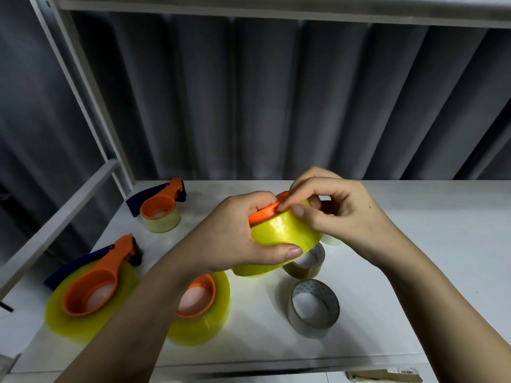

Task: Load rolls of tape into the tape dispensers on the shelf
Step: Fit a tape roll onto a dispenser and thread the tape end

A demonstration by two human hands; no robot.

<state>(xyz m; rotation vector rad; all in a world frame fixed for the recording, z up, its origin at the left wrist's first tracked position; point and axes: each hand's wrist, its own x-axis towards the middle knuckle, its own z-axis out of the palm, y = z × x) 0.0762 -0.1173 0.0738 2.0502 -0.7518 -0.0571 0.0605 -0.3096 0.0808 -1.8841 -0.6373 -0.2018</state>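
Above the white shelf my left hand grips a yellow tape roll with an orange dispenser set in its core. My right hand pinches at the roll's top edge beside the orange rim. Three loaded orange dispensers sit to the left: one in a pale roll at the back, one in a large yellow roll at front left, one in a yellow roll partly under my left forearm.
Loose rolls lie near the middle of the shelf: a clear roll in front, a brownish roll behind it, a yellow roll under my hands, a pale one behind my right wrist. A white frame post stands left; grey corrugated wall behind.
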